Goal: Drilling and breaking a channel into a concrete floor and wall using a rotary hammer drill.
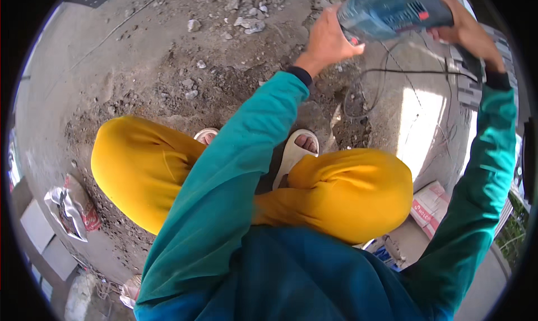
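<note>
A dusty blue hammer drill [392,13] with a red patch on its side is held up at the upper right, over the ground. My left hand [329,41] is closed against its left end, the fingers partly hidden behind the body. Around the handle at the other end wraps my right hand [468,29]. The bit cannot be made out. A black power cord [417,71] runs below the drill and loops over the floor.
Broken concrete lumps [249,24] and loose rubble lie across the dug-up ground [224,85]. My sandalled feet stand close by. An open sack [84,209] lies to the left, and a red-and-white bag [430,209] at the right. Grey blocks [468,91] stand at the far right.
</note>
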{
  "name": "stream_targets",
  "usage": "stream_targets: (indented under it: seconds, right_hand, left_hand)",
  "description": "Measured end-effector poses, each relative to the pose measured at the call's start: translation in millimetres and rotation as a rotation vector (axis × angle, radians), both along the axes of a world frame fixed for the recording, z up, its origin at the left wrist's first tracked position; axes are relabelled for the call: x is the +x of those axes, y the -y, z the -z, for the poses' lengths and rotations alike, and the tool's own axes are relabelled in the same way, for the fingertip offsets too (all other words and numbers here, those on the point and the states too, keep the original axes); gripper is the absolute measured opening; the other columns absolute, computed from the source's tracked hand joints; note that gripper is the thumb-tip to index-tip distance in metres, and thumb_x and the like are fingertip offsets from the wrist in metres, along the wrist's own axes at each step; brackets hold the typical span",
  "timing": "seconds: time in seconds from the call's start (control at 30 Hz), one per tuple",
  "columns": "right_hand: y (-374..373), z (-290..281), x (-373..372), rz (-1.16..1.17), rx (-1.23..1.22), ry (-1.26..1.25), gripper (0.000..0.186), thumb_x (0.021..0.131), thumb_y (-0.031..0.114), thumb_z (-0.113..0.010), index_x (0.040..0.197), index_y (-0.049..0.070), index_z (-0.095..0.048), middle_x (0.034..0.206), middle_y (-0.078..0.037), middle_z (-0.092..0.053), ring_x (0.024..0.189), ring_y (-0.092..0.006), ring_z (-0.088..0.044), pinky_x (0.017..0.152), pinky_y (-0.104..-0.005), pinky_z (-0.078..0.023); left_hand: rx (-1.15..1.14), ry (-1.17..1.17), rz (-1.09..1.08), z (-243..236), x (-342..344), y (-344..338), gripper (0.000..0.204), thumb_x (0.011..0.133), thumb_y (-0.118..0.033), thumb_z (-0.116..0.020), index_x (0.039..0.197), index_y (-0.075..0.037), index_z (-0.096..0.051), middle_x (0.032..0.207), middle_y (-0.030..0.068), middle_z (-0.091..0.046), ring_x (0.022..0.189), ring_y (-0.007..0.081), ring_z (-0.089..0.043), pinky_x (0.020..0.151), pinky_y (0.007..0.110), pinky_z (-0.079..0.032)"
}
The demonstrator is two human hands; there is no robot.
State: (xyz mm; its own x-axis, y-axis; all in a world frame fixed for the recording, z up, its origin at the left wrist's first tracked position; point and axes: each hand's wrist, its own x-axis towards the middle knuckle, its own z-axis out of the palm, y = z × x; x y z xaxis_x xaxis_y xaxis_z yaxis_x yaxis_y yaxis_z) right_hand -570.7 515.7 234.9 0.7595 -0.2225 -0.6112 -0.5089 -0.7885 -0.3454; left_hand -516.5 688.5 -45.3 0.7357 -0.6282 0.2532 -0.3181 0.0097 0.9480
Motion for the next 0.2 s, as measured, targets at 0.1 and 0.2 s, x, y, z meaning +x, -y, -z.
stream_targets:
  seconds: [0.1, 0.2]
  right_hand:
    - [-4.4, -1.1, 44.3, 0.223, -0.016, 0.057, 0.021, 0.074, 0.003, -0.075, 0.090, -0.002, -0.063, 0.068, -0.008, -0.064, 0.054, -0.0157, -0.060, 0.050, -0.0282, -0.048]
    - [70.8, 28.9, 64.2, 0.090, -0.033, -0.107, 0.042, 0.074, 0.002, -0.073, 0.112, 0.000, -0.056, 0.080, -0.010, -0.066, 0.062, -0.0156, -0.062, 0.059, -0.0290, -0.052]
  left_hand:
    - [0.118, 0.097, -0.016, -22.4, 27.6, 16.5, 0.074, 0.086, -0.042, -0.063, 0.139, -0.001, -0.031, 0.119, 0.0222, -0.059, 0.105, 0.0354, -0.062, 0.084, 0.044, -0.052]
    - [0.235, 0.065, 0.204, -34.0, 44.0, 23.4, 0.080, 0.085, -0.045, -0.065, 0.142, -0.005, -0.026, 0.128, 0.0238, -0.054, 0.109, 0.0420, -0.058, 0.088, 0.059, -0.048]
